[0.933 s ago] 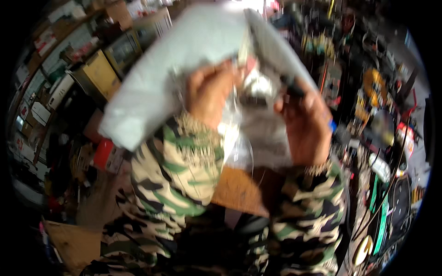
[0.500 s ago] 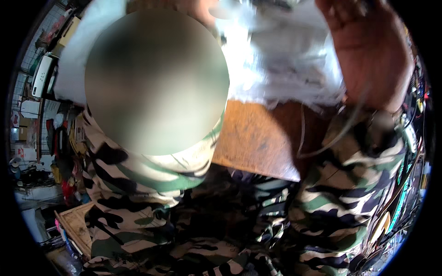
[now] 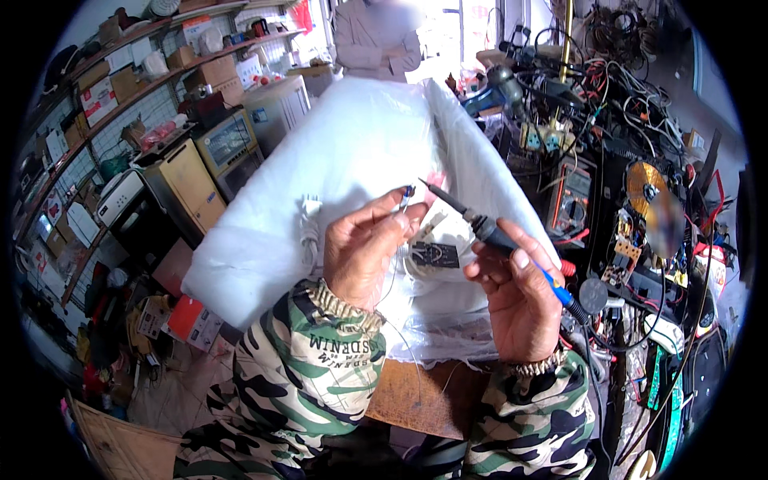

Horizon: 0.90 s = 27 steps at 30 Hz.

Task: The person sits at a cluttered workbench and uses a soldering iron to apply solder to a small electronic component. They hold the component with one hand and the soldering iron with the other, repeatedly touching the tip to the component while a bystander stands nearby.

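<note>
My left hand (image 3: 360, 252) pinches a small dark-and-blue electronic part (image 3: 409, 192) between thumb and fingertips; a thin wire trails below the hand. Held like a pen in my right hand (image 3: 524, 304) is a soldering iron (image 3: 490, 233) with a dark grip and blue cable end. Its pointed tip reaches up and left, close to the part; whether they touch I cannot tell. Between the hands, a black rectangular component (image 3: 435, 255) rests beside a pale piece on the white plastic-wrapped padding (image 3: 352, 152).
Under the padding shows a brown wooden tabletop (image 3: 428, 392). Tangled cables, a multimeter (image 3: 570, 200), a copper coil (image 3: 645, 186) and circuit boards crowd the right side. Shelves with boxes (image 3: 214, 72) line the left. A person (image 3: 376, 44) stands beyond the padding, arms folded.
My view has tilted up, so both hands sit mid-picture instead of at the top edge. The small part and soldering iron are now visible, and a large blurred area is gone.
</note>
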{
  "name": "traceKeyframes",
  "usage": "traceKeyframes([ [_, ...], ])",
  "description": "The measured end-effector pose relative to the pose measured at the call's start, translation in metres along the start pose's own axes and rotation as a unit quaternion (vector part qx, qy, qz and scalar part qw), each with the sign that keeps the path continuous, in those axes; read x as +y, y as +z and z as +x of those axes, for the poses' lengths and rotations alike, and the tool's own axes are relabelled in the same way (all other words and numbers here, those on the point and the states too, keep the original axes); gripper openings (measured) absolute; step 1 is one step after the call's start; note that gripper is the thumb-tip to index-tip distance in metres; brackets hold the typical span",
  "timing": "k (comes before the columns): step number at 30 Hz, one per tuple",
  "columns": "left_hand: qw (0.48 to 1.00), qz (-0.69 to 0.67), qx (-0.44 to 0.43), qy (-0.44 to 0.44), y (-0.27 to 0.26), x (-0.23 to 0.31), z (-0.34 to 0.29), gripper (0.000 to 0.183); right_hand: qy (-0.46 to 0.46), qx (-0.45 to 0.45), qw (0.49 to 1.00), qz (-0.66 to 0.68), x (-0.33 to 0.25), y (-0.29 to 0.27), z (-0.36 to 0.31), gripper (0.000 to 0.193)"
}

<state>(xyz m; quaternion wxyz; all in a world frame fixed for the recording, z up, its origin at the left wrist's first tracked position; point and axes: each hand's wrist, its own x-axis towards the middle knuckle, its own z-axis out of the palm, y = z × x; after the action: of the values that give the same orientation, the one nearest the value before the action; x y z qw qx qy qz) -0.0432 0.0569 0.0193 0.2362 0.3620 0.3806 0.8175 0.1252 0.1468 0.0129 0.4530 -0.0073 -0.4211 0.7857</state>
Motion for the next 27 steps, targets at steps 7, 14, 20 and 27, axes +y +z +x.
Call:
traceKeyframes([
  [7,1.0,0.004,0.005,-0.005,0.0013,0.0004,0.0004,0.025,-0.005,0.014,1.0,0.008,0.0001,0.0001,0.0002,0.043],
  [14,0.999,-0.031,-0.001,-0.013,0.0035,0.0012,0.0013,0.025,-0.01,0.014,1.0,0.012,0.0003,-0.0033,-0.0006,0.04],
  [20,0.999,-0.047,-0.007,-0.015,0.0003,-0.0027,0.0018,0.032,-0.006,0.008,1.0,0.009,0.0,-0.0042,-0.0018,0.04],
  [27,1.0,-0.021,-0.014,-0.014,-0.0002,-0.0015,0.0018,0.034,0.005,0.007,1.0,0.009,0.002,-0.0025,-0.0019,0.042],
])
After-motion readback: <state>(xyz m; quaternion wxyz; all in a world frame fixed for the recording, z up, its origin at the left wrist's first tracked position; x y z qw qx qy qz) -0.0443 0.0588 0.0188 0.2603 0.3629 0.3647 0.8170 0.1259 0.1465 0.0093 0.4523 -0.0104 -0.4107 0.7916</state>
